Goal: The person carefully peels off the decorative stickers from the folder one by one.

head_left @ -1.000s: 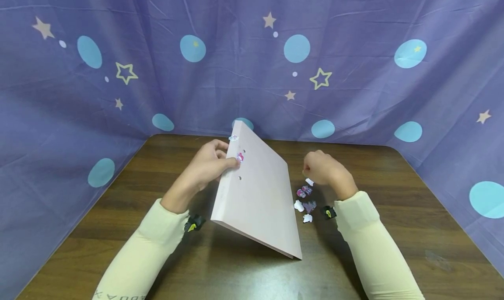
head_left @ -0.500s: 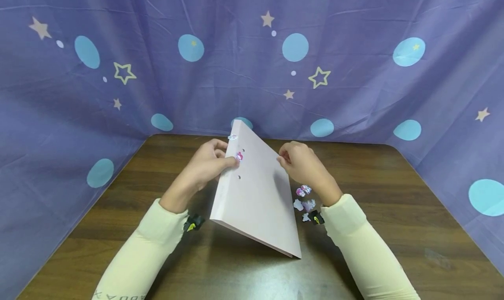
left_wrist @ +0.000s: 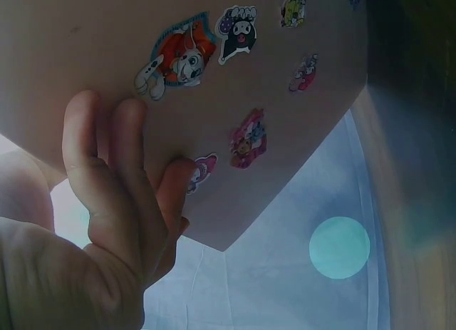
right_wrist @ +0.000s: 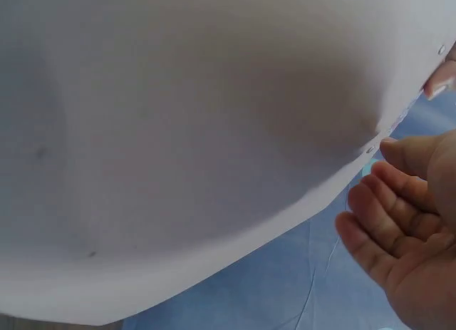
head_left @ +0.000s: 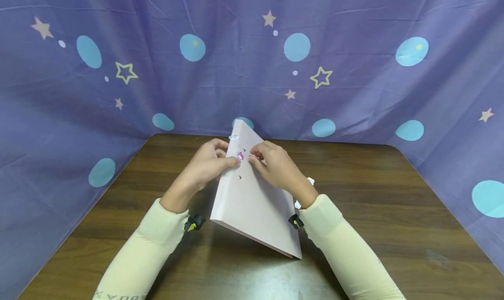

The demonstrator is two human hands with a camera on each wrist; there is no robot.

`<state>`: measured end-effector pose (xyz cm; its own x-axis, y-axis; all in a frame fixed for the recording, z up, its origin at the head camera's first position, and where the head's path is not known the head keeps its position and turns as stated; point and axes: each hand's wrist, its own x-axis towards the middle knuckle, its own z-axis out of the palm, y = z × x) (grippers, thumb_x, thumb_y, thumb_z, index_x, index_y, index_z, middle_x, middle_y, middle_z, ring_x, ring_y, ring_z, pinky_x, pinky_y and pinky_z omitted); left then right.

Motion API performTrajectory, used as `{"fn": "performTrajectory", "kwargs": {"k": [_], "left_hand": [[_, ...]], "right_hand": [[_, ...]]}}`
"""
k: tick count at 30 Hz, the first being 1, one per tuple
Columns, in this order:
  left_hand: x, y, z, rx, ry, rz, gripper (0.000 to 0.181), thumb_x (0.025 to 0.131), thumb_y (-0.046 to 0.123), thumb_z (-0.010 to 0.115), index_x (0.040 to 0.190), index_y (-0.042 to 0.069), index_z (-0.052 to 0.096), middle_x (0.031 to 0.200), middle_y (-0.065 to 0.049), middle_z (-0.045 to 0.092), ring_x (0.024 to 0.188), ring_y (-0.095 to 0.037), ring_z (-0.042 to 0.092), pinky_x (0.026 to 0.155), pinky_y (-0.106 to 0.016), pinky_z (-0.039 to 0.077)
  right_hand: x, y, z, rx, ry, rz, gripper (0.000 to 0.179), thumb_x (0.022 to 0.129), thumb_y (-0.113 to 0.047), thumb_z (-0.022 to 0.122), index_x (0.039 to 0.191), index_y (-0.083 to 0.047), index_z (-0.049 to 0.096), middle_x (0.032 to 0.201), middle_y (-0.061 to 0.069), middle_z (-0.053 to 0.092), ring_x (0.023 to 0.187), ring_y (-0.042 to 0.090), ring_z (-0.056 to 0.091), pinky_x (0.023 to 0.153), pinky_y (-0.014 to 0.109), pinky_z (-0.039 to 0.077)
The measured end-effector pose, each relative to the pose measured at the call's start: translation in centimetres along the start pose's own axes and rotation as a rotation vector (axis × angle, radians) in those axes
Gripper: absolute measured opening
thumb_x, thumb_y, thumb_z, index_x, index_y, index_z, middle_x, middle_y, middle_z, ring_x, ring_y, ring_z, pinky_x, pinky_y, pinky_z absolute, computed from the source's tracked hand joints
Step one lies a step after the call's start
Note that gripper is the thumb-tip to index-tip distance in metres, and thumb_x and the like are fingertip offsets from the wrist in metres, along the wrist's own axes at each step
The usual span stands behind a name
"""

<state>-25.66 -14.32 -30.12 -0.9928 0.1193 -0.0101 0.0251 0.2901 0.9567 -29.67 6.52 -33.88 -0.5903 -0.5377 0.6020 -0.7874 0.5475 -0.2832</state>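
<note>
The pale folder (head_left: 256, 204) stood tilted over the wooden table (head_left: 374, 195), its spine raised. The left hand (head_left: 206, 162) gripped the spine, thumb in front, next to a pink sticker (head_left: 240, 156); a pale blue sticker (head_left: 234, 137) sat higher up. The head view showed 2 metal rivets (head_left: 239, 177) on the near cover, while only the left wrist view showed the other side, where 7 stickers (left_wrist: 249, 139) were visible beyond the left fingertips. The right hand (head_left: 277, 164) was close to the spine with bent fingers; even the right wrist view could not tell whether it pinched anything. Loose stickers (head_left: 311, 180) peeked out near the right forearm, and a purple curtain (head_left: 236, 81) hung behind.
</note>
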Motion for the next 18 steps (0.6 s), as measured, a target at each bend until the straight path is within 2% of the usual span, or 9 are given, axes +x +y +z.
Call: {"fn": "performTrajectory", "kwargs": {"k": [4,7,12,18], "left_hand": [[0.0,0.0,0.0,-0.007,-0.002,-0.005,0.054,0.085,0.002,0.071,0.133,-0.006,0.045,0.097,-0.020,0.064,0.075,-0.025,0.071,0.065,-0.042,0.064],[0.1,0.1,0.0,-0.008,-0.006,-0.007,0.055,0.085,0.002,0.071,0.133,-0.005,0.045,0.097,-0.020,0.063,0.076,-0.025,0.071,0.065,-0.042,0.064],[0.1,0.0,-0.1,-0.005,-0.007,-0.007,0.055,0.085,0.003,0.071,0.133,-0.005,0.044,0.097,-0.020,0.063,0.077,-0.025,0.071,0.066,-0.041,0.064],[0.1,0.0,-0.1,-0.004,-0.014,-0.012,0.054,0.086,0.003,0.070,0.133,-0.005,0.044,0.098,-0.021,0.063,0.077,-0.025,0.071,0.066,-0.041,0.064]], "right_hand": [[0.5,0.3,0.3,0.082,0.032,-0.030,0.012,0.098,-0.010,0.068,0.104,0.000,0.071,0.095,0.009,0.069,0.087,0.019,0.066,0.078,0.035,0.058],[0.8,0.4,0.4,0.145,0.026,-0.032,0.011,0.099,-0.008,0.068,0.105,0.000,0.072,0.098,0.009,0.070,0.089,0.018,0.067,0.080,0.033,0.059],[1.5,0.3,0.2,0.200,-0.038,-0.030,0.013,0.100,-0.009,0.066,0.107,-0.001,0.073,0.099,0.007,0.070,0.089,0.016,0.068,0.081,0.027,0.058],[2.3,0.5,-0.2,0.223,-0.119,-0.033,0.012,0.098,-0.004,0.064,0.106,0.000,0.072,0.097,0.007,0.071,0.086,0.015,0.068,0.079,0.029,0.058]]}}
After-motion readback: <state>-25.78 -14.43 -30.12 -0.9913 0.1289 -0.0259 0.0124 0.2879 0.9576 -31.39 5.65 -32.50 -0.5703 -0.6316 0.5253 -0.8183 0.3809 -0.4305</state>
